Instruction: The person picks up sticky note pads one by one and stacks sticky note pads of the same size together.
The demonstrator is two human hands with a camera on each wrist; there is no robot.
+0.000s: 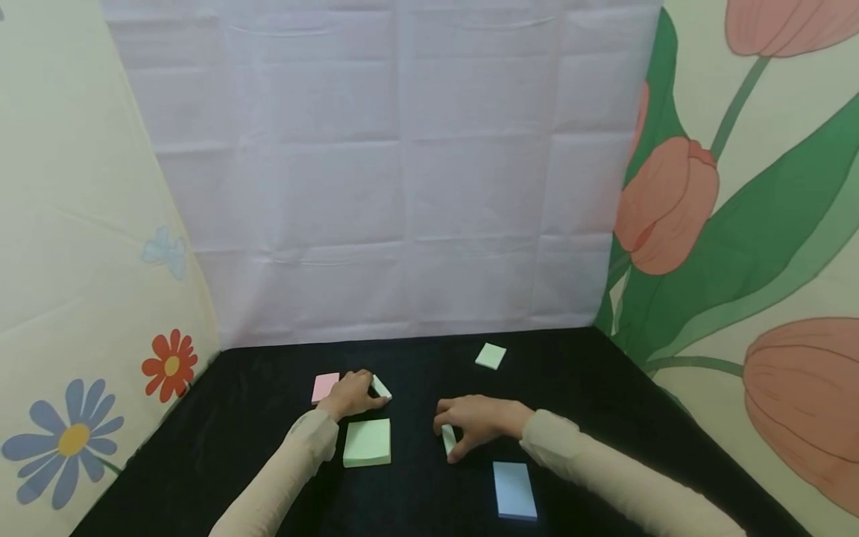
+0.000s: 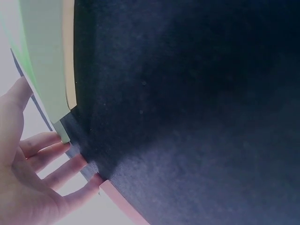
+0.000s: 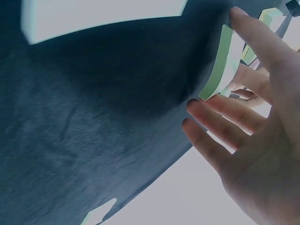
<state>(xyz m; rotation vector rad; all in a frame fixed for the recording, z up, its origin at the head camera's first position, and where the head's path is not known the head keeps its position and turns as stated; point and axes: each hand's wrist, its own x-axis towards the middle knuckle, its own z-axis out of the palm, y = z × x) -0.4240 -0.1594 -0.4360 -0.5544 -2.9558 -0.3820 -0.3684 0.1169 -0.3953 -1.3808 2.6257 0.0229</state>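
Observation:
My left hand [image 1: 352, 396] grips a small pale sticky note pad [image 1: 381, 387] between thumb and fingers, left of the table's middle. In the left wrist view, only a green edge of that pad shows at the fingertips. Right of centre, my right hand [image 1: 475, 419] pinches another small sticky note pad [image 1: 449, 440], tilted on edge; its green side [image 3: 219, 65] faces the right wrist camera. A larger, thick green sticky note pad [image 1: 367, 441] lies nearer me, just below the left hand. Beside the left little finger is a pink sticky note pad [image 1: 325, 385], partly covered by the hand.
A blue sticky note pad [image 1: 514, 489] lies near me, below the right wrist. Farther back on the right lies a small pale green pad [image 1: 491, 356]. The black-covered table [image 1: 416, 507] meets a white cloth [image 1: 403, 186] behind and flowered walls at both sides.

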